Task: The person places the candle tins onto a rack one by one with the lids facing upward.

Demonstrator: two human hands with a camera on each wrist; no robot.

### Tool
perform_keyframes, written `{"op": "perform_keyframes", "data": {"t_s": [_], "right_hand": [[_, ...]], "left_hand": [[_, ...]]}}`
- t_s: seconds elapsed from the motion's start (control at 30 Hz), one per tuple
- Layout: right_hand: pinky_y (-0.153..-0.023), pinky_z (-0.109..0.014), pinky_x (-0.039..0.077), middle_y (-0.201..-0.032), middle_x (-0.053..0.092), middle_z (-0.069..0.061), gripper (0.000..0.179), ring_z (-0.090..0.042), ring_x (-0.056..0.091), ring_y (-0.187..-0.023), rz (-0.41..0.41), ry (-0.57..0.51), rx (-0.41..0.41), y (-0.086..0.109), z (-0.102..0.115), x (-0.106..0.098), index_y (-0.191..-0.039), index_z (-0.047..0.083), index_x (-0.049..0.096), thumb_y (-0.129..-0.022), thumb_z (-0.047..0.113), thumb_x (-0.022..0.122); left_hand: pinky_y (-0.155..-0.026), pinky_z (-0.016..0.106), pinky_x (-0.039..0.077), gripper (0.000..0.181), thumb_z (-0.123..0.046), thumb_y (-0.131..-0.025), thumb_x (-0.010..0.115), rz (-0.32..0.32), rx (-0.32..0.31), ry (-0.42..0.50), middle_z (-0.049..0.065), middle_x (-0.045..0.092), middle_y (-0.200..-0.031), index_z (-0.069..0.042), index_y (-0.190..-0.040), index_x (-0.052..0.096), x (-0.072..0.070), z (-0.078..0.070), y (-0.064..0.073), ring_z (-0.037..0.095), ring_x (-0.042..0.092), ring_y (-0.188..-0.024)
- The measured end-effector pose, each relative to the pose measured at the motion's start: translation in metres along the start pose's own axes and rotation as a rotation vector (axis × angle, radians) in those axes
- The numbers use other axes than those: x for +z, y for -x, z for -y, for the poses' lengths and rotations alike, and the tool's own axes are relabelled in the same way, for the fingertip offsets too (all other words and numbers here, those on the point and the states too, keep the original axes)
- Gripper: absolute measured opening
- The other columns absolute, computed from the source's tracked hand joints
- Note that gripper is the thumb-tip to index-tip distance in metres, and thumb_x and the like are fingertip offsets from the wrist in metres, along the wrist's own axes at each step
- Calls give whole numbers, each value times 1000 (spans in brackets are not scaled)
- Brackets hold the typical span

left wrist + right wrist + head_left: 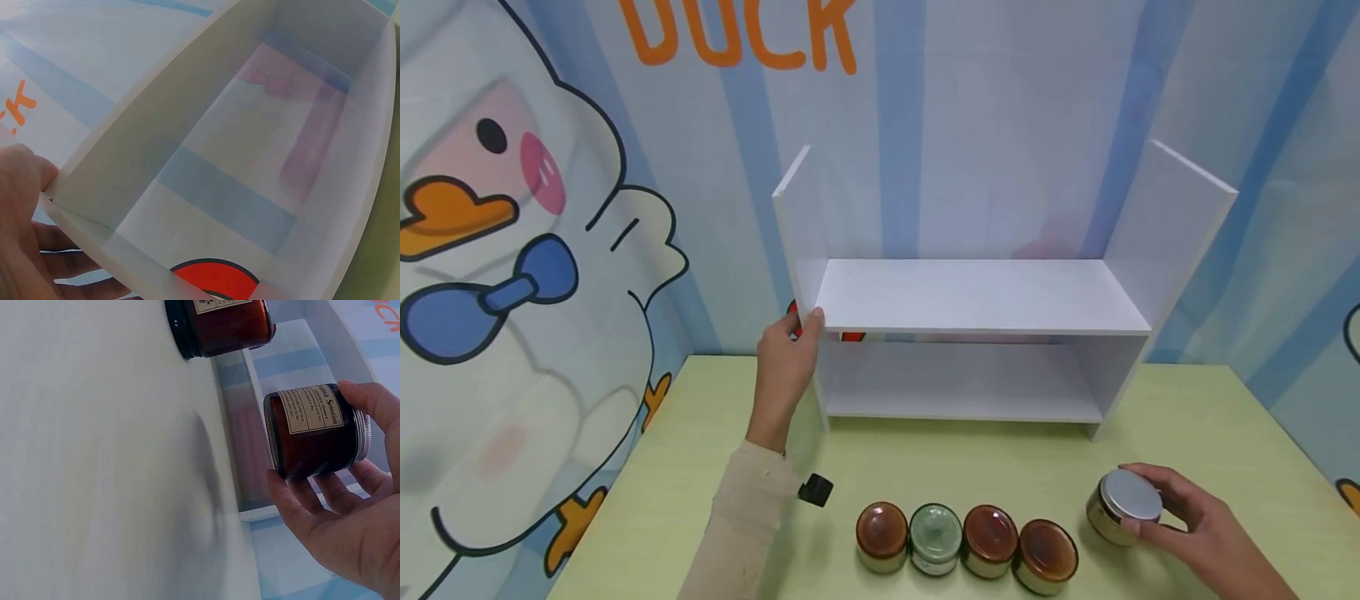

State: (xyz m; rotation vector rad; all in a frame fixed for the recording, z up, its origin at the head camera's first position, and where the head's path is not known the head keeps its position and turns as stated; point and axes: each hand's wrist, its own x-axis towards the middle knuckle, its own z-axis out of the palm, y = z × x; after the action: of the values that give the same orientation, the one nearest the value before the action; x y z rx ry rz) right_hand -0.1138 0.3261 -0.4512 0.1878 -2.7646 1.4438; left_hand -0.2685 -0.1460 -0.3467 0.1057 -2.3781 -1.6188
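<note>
In lower right, right hand [1213, 525] holds a lidded jar [1127, 504], its content hidden; left hand [784, 367] grips the central shelf [977, 296].

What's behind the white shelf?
Behind the white shelf is a blue-striped backdrop. Through the shelf's open back, the left wrist view shows a red shape on it. The boards cover other parts, so what's there can't be seen.
</note>
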Motion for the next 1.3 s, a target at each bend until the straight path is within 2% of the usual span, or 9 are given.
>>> {"op": "perform_keyframes", "data": {"t_s": [0.2,0.23,0.47,0.8,1.07,1.3], "right_hand": [[-77,-29,56,-140,52,-8,62,10,53,-106,14,-16,121,-13,15,-6,-150,14,47,-96,35,71],[-77,-29,56,-141,52,-6,63,11,53,-106,14,-21,122,-14,17,-7,-150,15,46,-96,35,70],[-78,-31,56,-132,57,3,61,2,59,-107,-9,-46,84,-23,33,-14,-151,19,47,-97,37,69],[-78,-23,54,-127,60,16,57,5,57,-108,-65,-88,26,-34,45,-21,-150,16,46,-99,29,69],[-79,-19,51,-125,60,19,51,4,57,-110,-114,-118,-30,-41,53,-23,-145,14,49,-99,20,68],[-80,-15,50,-125,60,19,49,4,57,-109,-138,-182,-57,-46,59,-26,-145,15,51,-98,14,68]], "left_hand": [[-101,54,46,65,-52,-101,52,-8,-1,-11,13,58,-142,-5,-145,55,1,-1,-1,28,53,-121],[-100,54,46,65,-52,-101,52,-9,-1,-11,14,58,-141,-4,-145,56,1,-1,-1,28,54,-120],[-97,53,47,64,-52,-101,52,-20,-3,-14,14,60,-139,-4,-143,58,1,-1,-1,29,54,-116],[-90,49,46,62,-52,-102,51,-26,3,-17,14,62,-133,-4,-140,60,2,-2,0,29,54,-108],[-99,54,46,64,-52,-102,51,-23,-7,-11,15,59,-141,-4,-144,57,1,-2,-1,29,54,-119],[-95,53,47,62,-51,-102,52,-27,6,-10,15,60,-137,-4,-141,59,2,-1,-1,30,54,-114]]}}
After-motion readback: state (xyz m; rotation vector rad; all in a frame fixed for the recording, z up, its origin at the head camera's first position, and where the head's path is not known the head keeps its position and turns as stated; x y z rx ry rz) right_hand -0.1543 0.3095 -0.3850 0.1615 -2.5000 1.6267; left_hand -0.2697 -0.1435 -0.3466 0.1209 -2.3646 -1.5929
